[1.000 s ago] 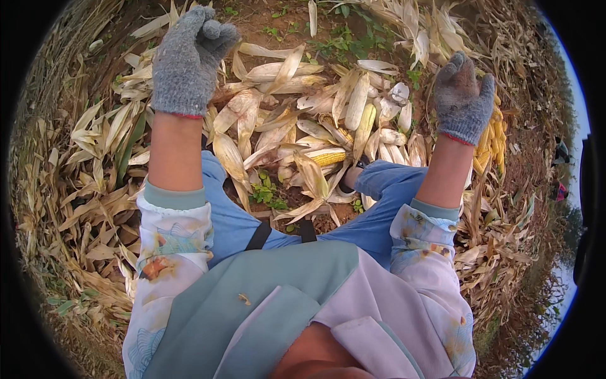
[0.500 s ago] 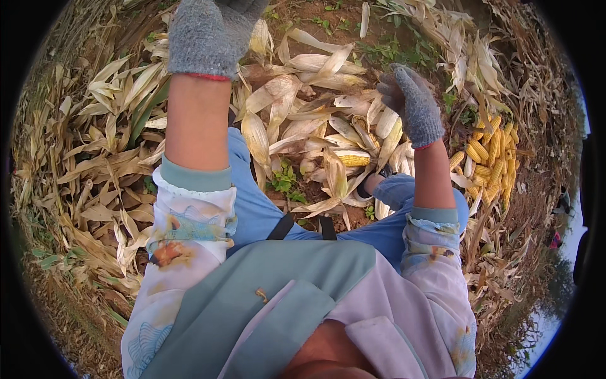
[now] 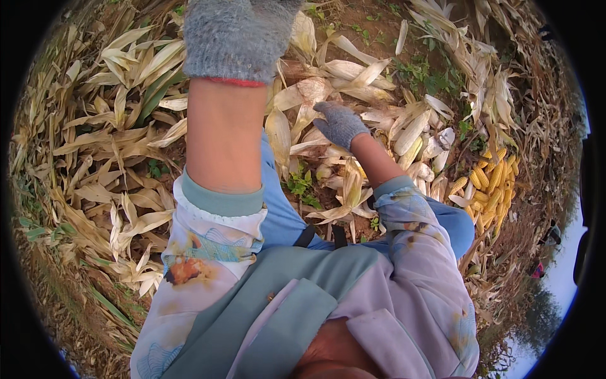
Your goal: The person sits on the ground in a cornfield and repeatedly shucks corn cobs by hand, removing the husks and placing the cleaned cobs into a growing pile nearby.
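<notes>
My left hand (image 3: 237, 44), in a grey knitted glove with a red cuff edge, is raised at the top edge, very near the camera. Its fingers run out of the picture, so their state and any load are hidden. Over the heap of corn ears in dry husks (image 3: 360, 72), my right hand (image 3: 343, 124), gloved alike, reaches leftward. Its fingers look apart, with the tips close beside a pale husked ear (image 3: 314, 90); whether they touch it I cannot tell. More ears in husks (image 3: 411, 134) lie right of that hand.
A pile of bare yellow corn cobs (image 3: 492, 189) lies on the right, beyond my knee (image 3: 451, 224). Dry leaves and stalks (image 3: 107, 164) cover the left side. Small green weeds (image 3: 303, 184) grow between my legs. Brown soil (image 3: 372, 31) shows at the far side.
My right hand has swung left and nearer, from the right of the heap to over its middle. My left hand appears larger and farther right. The whole view has shifted slightly.
</notes>
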`<state>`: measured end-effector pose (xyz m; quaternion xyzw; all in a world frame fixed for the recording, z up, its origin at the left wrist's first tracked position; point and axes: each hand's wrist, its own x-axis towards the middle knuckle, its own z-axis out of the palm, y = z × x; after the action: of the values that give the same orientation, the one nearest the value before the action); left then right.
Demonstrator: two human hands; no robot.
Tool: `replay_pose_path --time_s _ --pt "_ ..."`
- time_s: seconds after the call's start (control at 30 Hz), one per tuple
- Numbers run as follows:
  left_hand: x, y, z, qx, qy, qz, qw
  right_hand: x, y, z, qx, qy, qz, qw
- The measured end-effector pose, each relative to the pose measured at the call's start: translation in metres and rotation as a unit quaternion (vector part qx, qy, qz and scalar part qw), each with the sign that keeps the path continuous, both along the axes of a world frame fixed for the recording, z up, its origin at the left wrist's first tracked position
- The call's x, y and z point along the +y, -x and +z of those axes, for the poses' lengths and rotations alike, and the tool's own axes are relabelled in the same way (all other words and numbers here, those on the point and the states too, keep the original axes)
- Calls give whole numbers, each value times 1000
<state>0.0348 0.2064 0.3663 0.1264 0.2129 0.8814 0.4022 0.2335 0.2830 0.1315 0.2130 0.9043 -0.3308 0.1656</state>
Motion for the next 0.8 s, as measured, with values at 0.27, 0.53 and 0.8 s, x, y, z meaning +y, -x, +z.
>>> replay_pose_path --time_s 0.27,0.53,0.8 --pt "-5 -11 13 -54 24 68 996 6 94 -91 -16 -138 76 987" --pt "-1 -11 16 -81 33 76 993 -7 68 -119 -21 -174 -26 984" --pt "-3 -18 22 -64 45 124 989 -29 9 -120 -138 -11 27 990"
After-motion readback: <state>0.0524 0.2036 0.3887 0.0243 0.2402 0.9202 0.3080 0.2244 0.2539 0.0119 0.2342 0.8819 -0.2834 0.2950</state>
